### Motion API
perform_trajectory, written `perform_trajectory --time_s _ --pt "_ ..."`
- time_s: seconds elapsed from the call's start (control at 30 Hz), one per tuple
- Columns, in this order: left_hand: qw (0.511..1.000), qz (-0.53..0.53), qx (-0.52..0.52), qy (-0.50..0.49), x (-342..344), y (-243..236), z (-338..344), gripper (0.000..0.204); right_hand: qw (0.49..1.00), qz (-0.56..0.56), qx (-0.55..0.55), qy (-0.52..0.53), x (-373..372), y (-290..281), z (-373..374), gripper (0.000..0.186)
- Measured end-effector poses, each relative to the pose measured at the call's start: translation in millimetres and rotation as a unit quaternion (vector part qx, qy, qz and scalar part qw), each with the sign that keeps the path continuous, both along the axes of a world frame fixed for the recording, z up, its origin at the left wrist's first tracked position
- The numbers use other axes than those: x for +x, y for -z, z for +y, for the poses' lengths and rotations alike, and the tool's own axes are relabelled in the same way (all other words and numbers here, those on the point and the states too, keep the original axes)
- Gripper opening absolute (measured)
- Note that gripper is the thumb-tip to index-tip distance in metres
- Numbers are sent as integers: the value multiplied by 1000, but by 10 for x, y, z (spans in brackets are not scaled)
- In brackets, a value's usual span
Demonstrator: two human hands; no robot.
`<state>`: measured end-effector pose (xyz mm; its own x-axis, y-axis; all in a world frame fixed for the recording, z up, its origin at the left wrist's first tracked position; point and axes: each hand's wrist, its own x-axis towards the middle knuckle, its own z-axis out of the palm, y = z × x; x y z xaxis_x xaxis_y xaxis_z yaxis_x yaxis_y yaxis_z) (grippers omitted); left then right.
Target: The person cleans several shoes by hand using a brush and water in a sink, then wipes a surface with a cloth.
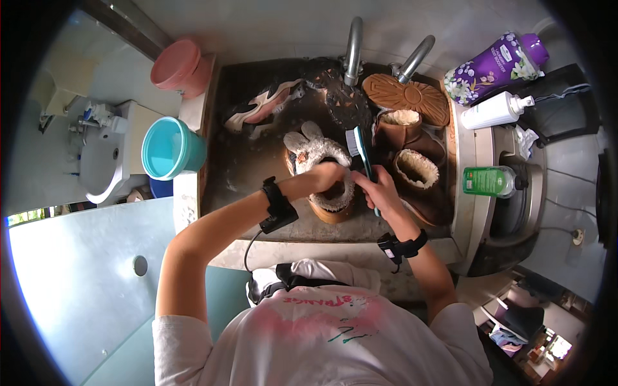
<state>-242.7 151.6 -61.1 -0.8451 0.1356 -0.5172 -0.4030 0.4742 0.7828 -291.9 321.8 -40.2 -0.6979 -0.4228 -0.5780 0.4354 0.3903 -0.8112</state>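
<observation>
A fluffy slipper (pixel 311 152) with two rabbit ears and a tan sole sits in the middle of the dark, wet sink (pixel 241 167). My left hand (pixel 329 175) is closed at its woolly opening, with some fingers hidden inside. My right hand (pixel 381 190) grips the teal handle of a scrub brush (pixel 362 149), whose bristles are up beside the slipper's right edge. Right of the brush stand two brown fleece-lined boots, one nearer (pixel 417 168) and one farther (pixel 402 132). Behind them a tan shoe sole (pixel 407 96) faces up.
A pink-and-white sneaker (pixel 265 107) lies at the sink's far left. Two metal taps (pixel 353 51) rise at the back. On the left ledge are a pink bucket (pixel 179 66) and a turquoise bucket (pixel 168 149). Purple, white (pixel 492 111) and green (pixel 488 181) bottles line the right side.
</observation>
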Motion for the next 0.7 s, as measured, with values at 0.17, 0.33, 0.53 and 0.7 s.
perform_trajectory --time_s 0.17,0.33,0.53,0.7 --pt "958 72 -251 117 -10 142 122 29 999 -4 -16 31 116 217 -77 42" --pt "932 -30 -281 226 -219 1002 -162 26 997 72 25 2 350 569 -130 44" --pt "954 -149 -183 186 -424 567 -77 38 977 207 41 24 428 648 -90 35" --pt "961 -180 -130 165 -423 776 -204 39 977 210 14 26 377 736 -126 38"
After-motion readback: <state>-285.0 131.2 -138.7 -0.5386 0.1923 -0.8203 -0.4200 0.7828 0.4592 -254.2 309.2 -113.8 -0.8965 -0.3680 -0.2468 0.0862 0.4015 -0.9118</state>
